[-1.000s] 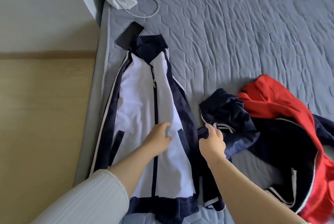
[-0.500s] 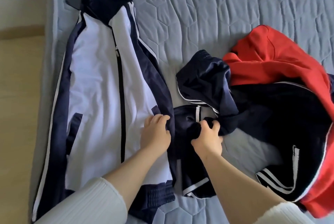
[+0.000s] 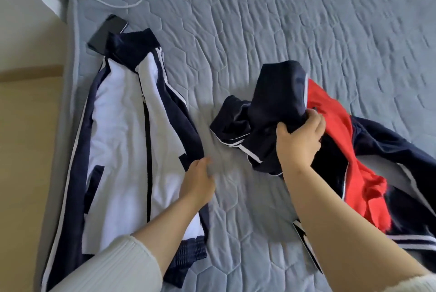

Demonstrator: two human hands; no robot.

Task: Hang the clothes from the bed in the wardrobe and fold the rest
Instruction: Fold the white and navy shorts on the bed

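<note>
A dark phone (image 3: pixel 105 34) lies half hidden under the collar of the white and navy jacket (image 3: pixel 122 140), spread flat on the quilted grey bed (image 3: pixel 283 20). The right hand (image 3: pixel 299 143) clamps bunched navy fabric (image 3: pixel 266 112) over a crumpled red garment (image 3: pixel 335 126). The left hand (image 3: pixel 198 180) rests at the jacket's edge, fingers seemingly curled and blurred.

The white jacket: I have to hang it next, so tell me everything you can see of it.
The white jacket lies flat, front up, along the left edge of the bed, collar toward the far end. White front panels, navy collar, sleeves and ribbed hem, white piping along the sleeves, a dark zip closed down the middle, navy pocket trims. The fabric looks smooth and sporty. Its collar overlaps a phone. The left hand rests at its right sleeve edge, forearm lying across the lower front.
</note>
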